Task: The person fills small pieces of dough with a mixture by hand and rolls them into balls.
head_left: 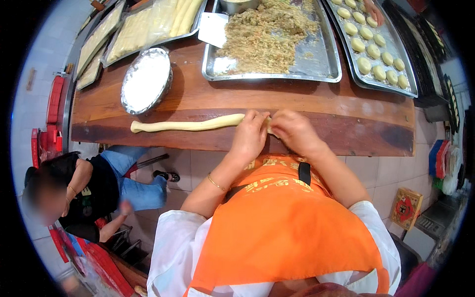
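Note:
A long pale dough rope [183, 125] lies along the near part of the wooden table, its thicker end to the left. My left hand [250, 132] is closed round its right end, fingers bent over the dough. Right beside it, my right hand [297, 131] has its fingertips pinched on a small piece of dough [269, 127] between the two hands. Fingers hide most of that piece, and I cannot tell whether it is still joined to the rope.
Behind my hands stands a metal tray [272, 76] of crumbly brownish filling. Round dough pieces sit in rows on another tray [352, 64], where another person's hand [374, 12] reaches in. At left are a bowl of white powder [147, 79] and dough-log trays [148, 37]. Someone sits below the table's left end.

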The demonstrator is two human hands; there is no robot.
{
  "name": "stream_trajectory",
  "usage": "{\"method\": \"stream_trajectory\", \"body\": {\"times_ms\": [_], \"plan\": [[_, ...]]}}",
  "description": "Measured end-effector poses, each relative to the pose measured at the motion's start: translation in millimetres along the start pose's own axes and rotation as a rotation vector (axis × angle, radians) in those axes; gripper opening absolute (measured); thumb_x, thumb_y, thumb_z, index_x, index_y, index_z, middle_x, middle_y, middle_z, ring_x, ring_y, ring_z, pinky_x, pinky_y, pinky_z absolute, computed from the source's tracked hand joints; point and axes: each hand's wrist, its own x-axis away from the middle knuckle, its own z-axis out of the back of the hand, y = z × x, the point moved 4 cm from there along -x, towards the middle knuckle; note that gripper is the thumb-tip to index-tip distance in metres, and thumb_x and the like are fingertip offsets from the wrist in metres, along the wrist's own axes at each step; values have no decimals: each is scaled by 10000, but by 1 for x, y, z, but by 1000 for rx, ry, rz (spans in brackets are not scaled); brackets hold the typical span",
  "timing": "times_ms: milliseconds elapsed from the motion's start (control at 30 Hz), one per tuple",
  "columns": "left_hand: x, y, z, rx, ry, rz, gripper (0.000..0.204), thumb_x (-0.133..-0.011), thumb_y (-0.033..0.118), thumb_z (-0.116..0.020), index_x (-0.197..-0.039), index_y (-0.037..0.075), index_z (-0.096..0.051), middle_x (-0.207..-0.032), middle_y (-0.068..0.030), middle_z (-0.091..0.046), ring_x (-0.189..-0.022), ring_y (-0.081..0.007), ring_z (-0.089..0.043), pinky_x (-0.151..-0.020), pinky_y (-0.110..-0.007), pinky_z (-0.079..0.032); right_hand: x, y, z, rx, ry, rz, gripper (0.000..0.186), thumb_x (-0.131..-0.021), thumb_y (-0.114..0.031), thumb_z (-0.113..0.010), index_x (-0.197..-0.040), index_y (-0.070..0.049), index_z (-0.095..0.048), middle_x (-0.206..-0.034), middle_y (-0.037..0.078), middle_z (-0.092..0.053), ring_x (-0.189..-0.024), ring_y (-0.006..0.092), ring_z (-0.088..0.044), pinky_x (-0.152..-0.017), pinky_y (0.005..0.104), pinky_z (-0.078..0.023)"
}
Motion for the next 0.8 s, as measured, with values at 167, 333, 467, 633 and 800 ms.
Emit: {"method": "stream_trajectory", "body": {"times_ms": [167,333,467,633,800], "plan": [[4,-2,25,-25,38,28,268,-863,-27,-621,-1128,-14,-663,-1002,-198,-616,-839,-369,-638,-756,-418,-529,-5,15,3,-252,-40,-235,107,-869,-35,-683,-973,-43,-706,-926,117,-669,-872,302,-653,-779,366,-531],[4,-19,45,-338,33,5,419,-801,58,-750,-1202,37,-631,-1187,-161,-563,-1098,-366,-526,-921,-457,-433,-18,21,30,-60,68,-336,101,-869,-35,-685,-964,-30,-716,-892,135,-675,-839,315,-658,-740,387,-522],[9,-39,49,-323,-18,-21,429,-778,113,-787,-1168,44,-621,-1152,-148,-558,-1067,-345,-530,-913,-452,-408,-35,5,-2,-12,-29,-157,116,-868,-57,-681,-969,-4,-698,-933,177,-668,-879,377,-646,-770,424,-524],[14,-50,55,-292,52,-190,330,-795,89,-764,-1085,47,-613,-1060,-124,-580,-1041,-331,-539,-927,-452,-385,-58,-16,-32,-76,-196,-134,348,-835,-119,-732,-1141,-1,-615,-1048,221,-644,-958,408,-633,-832,457,-516],[8,-51,61,-116,46,-157,165,-880,49,-651,-1037,42,-603,-947,-155,-603,-980,-344,-565,-947,-424,-374,-65,-17,-54,-75,-205,48,422,-836,-88,-727,-1228,-32,-581,-1105,210,-629,-1010,421,-606,-831,460,-517]]}}
